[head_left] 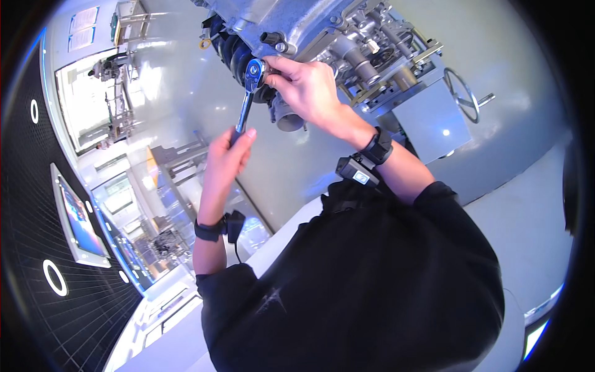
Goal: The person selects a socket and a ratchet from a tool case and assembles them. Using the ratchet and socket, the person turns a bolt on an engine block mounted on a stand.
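A chrome ratchet wrench (246, 102) slants up against the side of a large metal engine (304, 22). Its dark handle end is wrapped by the fingers of my left hand (228, 160). My right hand (310, 90) is closed at the wrench's round head, thumb and forefinger pinching its socket side close to the engine. What the socket sits on is hidden behind the head and my fingers. Black ribbed parts (230, 53) of the engine lie just beyond the head, and a round metal pipe opening (289, 119) is below my right hand.
A grey box with a handwheel (462, 96) stands at the right of the engine, under exposed metal valve-like parts (365, 56). Metal-framed racks (180, 164) stand on the left. A wall screen (79, 217) hangs at the far left.
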Demonstrator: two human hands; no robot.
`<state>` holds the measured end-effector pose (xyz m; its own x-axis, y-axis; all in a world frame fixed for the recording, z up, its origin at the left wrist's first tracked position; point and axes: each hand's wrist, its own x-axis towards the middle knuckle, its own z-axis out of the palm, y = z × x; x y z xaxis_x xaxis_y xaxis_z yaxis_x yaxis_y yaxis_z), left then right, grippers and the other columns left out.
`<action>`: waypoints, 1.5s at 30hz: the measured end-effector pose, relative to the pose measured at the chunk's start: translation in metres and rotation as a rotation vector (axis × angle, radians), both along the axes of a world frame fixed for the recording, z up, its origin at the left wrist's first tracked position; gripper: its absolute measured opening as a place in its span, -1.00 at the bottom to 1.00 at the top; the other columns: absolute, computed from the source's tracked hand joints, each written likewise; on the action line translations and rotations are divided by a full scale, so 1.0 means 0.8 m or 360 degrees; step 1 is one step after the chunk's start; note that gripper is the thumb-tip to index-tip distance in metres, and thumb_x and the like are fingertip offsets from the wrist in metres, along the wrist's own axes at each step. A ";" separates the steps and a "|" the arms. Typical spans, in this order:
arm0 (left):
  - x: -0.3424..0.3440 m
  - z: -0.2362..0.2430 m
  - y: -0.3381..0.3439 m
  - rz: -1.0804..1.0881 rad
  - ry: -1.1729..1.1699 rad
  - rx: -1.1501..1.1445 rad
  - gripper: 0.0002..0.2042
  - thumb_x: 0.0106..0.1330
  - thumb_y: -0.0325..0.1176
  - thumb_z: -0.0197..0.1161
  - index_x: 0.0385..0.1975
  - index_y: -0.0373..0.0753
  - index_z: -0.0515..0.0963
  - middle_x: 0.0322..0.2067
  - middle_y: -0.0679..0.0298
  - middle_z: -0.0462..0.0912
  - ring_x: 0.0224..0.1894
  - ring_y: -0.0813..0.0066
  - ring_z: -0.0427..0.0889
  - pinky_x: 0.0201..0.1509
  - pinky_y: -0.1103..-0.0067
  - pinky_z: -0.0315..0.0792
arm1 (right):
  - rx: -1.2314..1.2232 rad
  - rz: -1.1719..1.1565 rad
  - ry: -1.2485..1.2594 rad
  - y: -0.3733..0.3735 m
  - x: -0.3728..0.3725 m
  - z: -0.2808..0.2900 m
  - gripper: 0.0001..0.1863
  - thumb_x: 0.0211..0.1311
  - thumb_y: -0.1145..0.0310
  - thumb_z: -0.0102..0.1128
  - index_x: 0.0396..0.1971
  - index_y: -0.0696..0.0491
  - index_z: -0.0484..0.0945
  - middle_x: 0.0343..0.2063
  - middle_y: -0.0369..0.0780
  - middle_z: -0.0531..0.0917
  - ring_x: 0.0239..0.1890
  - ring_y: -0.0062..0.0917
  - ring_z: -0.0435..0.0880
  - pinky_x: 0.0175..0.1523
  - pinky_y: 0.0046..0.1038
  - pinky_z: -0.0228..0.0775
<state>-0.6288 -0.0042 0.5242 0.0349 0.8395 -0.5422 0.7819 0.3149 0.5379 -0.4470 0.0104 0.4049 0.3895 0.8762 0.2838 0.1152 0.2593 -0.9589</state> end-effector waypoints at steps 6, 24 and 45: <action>-0.027 0.015 0.089 -0.0474 0.0130 0.0093 -0.72 0.26 -0.21 0.35 -0.56 -0.20 0.45 -0.68 0.58 0.27 -0.62 0.83 0.18 -0.57 0.70 0.01 | -0.0075 0.0133 -0.0025 0.001 0.006 0.004 -0.72 0.10 0.29 0.32 -0.13 -0.09 0.67 -0.51 -0.22 0.70 -0.50 -0.32 0.70 -0.39 -0.40 0.52; 0.123 0.011 -0.098 0.0568 -0.0148 -0.0009 -0.67 0.49 -0.07 -0.02 -0.40 -0.21 0.32 -0.71 0.36 0.34 -0.79 0.65 0.32 -0.78 0.70 0.08 | -0.0018 0.0258 0.0015 -0.002 0.016 0.001 -0.70 0.14 0.18 0.29 -0.10 -0.16 0.62 -0.56 -0.25 0.70 -0.56 -0.30 0.67 -0.41 -0.35 0.52; -0.027 -0.023 0.061 -0.0503 0.0789 0.0429 -0.72 0.29 -0.24 0.21 -0.47 -0.38 0.49 -0.72 0.34 0.37 -0.62 0.63 0.29 -0.54 0.50 0.21 | -0.0029 0.0294 -0.0176 0.004 0.026 0.000 -0.67 0.19 0.17 0.26 -0.06 -0.09 0.60 -0.54 -0.21 0.70 -0.51 -0.22 0.67 -0.38 -0.29 0.51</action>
<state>-0.6507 0.0445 0.5058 0.1019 0.9388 -0.3292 0.9909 -0.0665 0.1170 -0.4261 0.0135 0.4049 0.1891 0.9352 0.2994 0.1719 0.2686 -0.9478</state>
